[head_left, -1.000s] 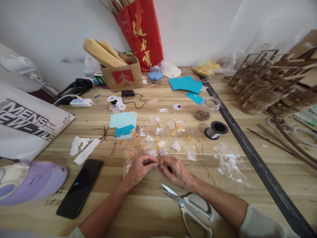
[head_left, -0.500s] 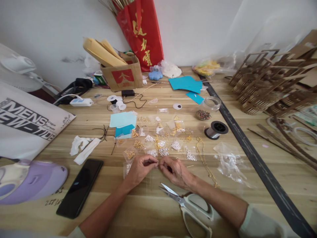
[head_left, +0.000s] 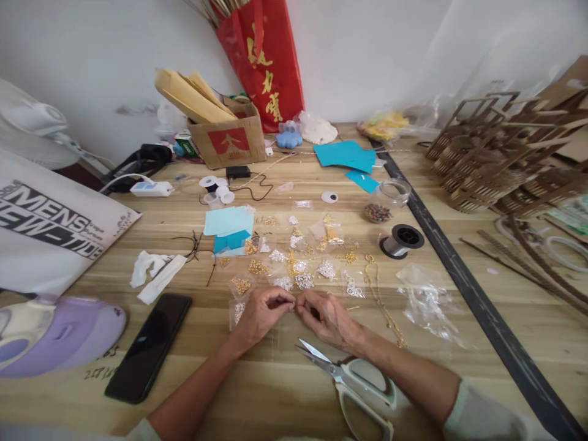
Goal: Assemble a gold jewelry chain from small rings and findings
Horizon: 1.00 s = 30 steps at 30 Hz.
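My left hand (head_left: 261, 312) and my right hand (head_left: 327, 315) meet fingertip to fingertip at the near side of the bead piles. Both are pinched closed; whatever lies between the fingertips is too small to make out. Just beyond them lie silver beads (head_left: 304, 280) and gold beads (head_left: 258, 267) on small clear bags. Open-bladed scissors (head_left: 340, 370) with pale handles rest beside my right forearm. A gold chain (head_left: 379, 294) stretches along the table right of my right hand. Silver rings (head_left: 353, 288) sit on another bag between the chain and the beads.
A black phone (head_left: 147, 349) and a purple-and-white object (head_left: 59, 335) are at the left. To the right stand a wire spool (head_left: 401, 241), a glass jar (head_left: 386, 199) and a crumpled plastic bag (head_left: 427, 300). Blue cards (head_left: 344, 157), a cardboard box (head_left: 227, 136) and wooden frames (head_left: 496, 153) lie farther back.
Almost nothing differs. Both hands keep their pinch at the same spot, and the objects on the table have not moved.
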### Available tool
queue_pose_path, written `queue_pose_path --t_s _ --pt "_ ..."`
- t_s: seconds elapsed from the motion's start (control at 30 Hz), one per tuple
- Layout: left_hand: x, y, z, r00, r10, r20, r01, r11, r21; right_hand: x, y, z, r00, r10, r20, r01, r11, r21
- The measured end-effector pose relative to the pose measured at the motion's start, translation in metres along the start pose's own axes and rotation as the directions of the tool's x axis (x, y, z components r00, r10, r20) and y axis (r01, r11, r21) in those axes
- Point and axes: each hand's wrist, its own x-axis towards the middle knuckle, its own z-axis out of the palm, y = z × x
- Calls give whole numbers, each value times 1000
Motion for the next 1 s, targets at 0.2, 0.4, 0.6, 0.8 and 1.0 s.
queue_pose_path --t_s 0.2,0.4,0.6,0.8,1.0 --pt "0 1 0 1000 6 9 -6 1000 -9 0 3 2 1000 8 -8 -8 1000 3" --pt "0 3 -2 999 20 25 -21 1000 19 0 2 1 1000 22 0 -22 1000 -4" --pt "0 5 -3 1000 -11 29 11 1000 5 -1 2 1 1000 15 -15 -14 1000 11" --pt "0 2 -2 1000 -7 18 7 1000 -3 0 3 2 1000 7 -11 -7 1000 5" --pt "0 1 -3 1000 -4 15 4 1000 23 -1 4 3 1000 16 -9 -16 1000 7"
